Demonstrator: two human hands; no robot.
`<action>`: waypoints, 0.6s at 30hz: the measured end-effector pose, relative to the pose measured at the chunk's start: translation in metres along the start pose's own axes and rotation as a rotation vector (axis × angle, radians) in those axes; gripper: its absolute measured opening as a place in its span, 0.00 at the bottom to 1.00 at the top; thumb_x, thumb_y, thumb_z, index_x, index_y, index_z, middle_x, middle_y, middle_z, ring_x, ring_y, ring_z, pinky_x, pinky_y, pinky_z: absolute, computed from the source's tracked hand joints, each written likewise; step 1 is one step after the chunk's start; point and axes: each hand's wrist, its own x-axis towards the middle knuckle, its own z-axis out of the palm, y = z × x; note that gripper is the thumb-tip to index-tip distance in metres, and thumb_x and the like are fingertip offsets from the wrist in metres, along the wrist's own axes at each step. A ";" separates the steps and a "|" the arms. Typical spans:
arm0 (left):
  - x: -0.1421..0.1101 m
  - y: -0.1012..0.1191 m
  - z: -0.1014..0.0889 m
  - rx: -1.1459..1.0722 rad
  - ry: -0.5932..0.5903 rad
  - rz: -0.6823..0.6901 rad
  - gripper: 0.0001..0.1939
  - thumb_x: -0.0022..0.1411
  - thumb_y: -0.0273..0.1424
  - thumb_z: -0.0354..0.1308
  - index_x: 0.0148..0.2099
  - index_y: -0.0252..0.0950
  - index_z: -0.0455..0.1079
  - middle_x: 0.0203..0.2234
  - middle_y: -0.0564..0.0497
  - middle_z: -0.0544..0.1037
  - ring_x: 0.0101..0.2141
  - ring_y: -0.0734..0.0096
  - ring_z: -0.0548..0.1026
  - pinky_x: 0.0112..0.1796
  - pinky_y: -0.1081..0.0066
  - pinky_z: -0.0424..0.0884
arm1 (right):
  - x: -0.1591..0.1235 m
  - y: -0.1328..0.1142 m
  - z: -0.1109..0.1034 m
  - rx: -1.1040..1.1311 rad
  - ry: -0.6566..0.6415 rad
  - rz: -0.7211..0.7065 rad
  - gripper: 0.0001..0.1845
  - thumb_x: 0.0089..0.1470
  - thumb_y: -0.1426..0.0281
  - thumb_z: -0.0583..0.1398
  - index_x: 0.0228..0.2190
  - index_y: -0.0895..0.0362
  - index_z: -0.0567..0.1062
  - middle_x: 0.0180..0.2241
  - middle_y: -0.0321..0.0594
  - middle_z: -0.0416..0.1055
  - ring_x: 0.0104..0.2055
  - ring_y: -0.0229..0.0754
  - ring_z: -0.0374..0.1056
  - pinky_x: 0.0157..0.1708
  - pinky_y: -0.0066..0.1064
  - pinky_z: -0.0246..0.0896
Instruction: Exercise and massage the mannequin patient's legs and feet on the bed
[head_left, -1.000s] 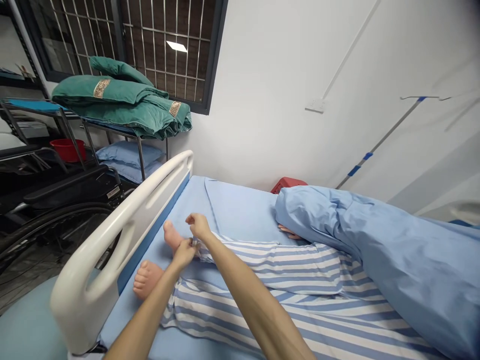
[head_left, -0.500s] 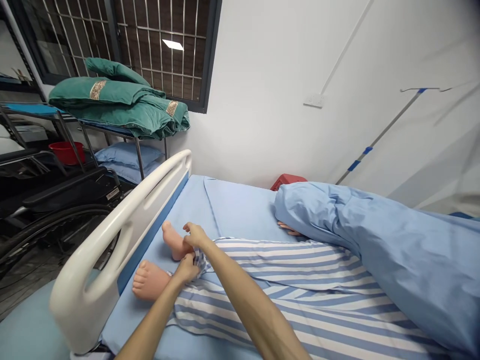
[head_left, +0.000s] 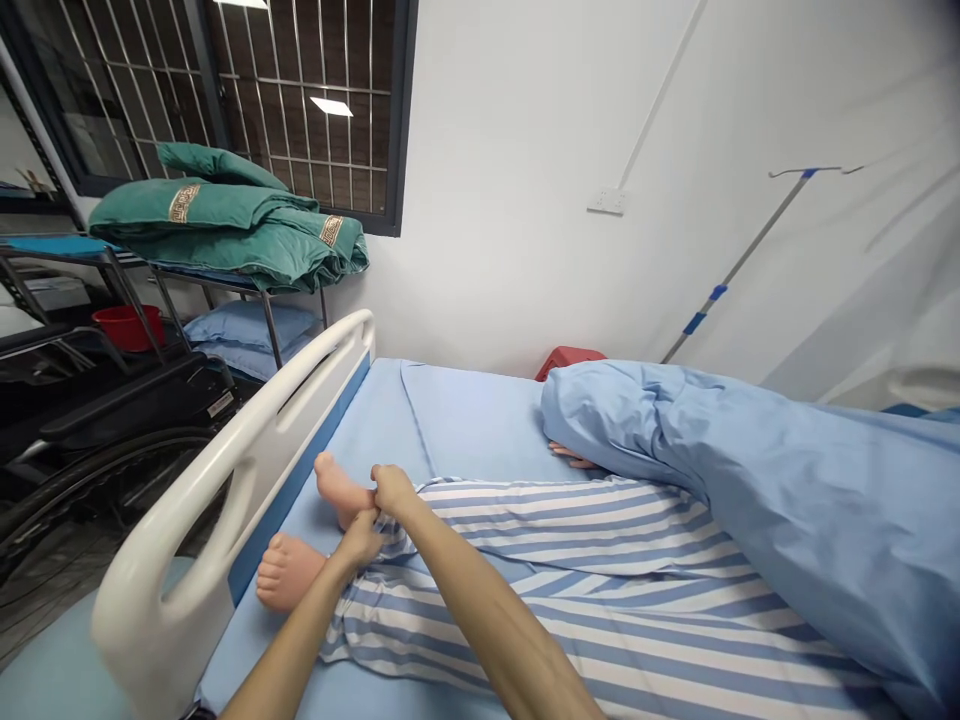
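A figure in blue-and-white striped trousers (head_left: 570, 560) lies on a bed with a light blue sheet (head_left: 465, 420). Its two bare feet point at the white footboard (head_left: 247, 450): the far foot (head_left: 336, 484) and the near foot (head_left: 283, 580). My right hand (head_left: 391, 490) is closed on the cuff of the far trouser leg at the ankle. My left hand (head_left: 360, 540) pinches the same cuff from below. Both my forearms reach in from the bottom edge. A light blue blanket (head_left: 750, 480) covers the figure's upper body, with a hand (head_left: 571, 456) showing under its edge.
Left of the bed stands a black wheelchair (head_left: 97, 440). Behind it a metal rack holds folded green quilts (head_left: 225, 225), blue pillows (head_left: 244, 330) and a red basin (head_left: 127, 325). A red stool (head_left: 568, 358) sits by the white wall. An IV pole (head_left: 742, 260) leans at the right.
Both hands have drawn the far trouser cuff down toward the ankle, and the foot now shows less leg. My view has shifted slightly right and down.
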 end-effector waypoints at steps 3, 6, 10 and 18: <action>-0.001 0.007 0.001 -0.094 -0.049 0.007 0.08 0.35 0.19 0.54 0.22 0.34 0.68 0.16 0.54 0.72 0.24 0.67 0.71 0.29 0.69 0.67 | 0.005 -0.002 -0.007 0.062 0.093 0.031 0.17 0.40 0.82 0.57 0.34 0.58 0.76 0.37 0.44 0.76 0.41 0.42 0.70 0.39 0.27 0.59; 0.001 0.020 -0.008 -0.169 -0.032 0.030 0.09 0.35 0.19 0.50 0.23 0.33 0.67 0.11 0.58 0.65 0.17 0.75 0.64 0.24 0.73 0.63 | 0.015 -0.005 -0.022 0.147 0.198 0.064 0.17 0.40 0.84 0.55 0.31 0.57 0.76 0.32 0.39 0.76 0.36 0.37 0.71 0.36 0.23 0.59; 0.005 0.052 -0.030 -0.257 -0.015 0.093 0.11 0.34 0.20 0.47 0.24 0.32 0.67 0.10 0.59 0.63 0.15 0.78 0.60 0.21 0.75 0.59 | 0.031 -0.011 -0.056 0.243 0.316 0.081 0.15 0.41 0.83 0.55 0.29 0.57 0.75 0.30 0.35 0.76 0.33 0.35 0.70 0.34 0.22 0.60; 0.010 0.062 -0.039 -0.109 -0.024 0.100 0.14 0.35 0.20 0.48 0.27 0.31 0.70 0.11 0.57 0.64 0.20 0.71 0.67 0.24 0.74 0.62 | 0.038 -0.014 -0.068 0.267 0.370 0.041 0.13 0.44 0.80 0.53 0.30 0.57 0.74 0.32 0.35 0.75 0.36 0.35 0.70 0.36 0.22 0.60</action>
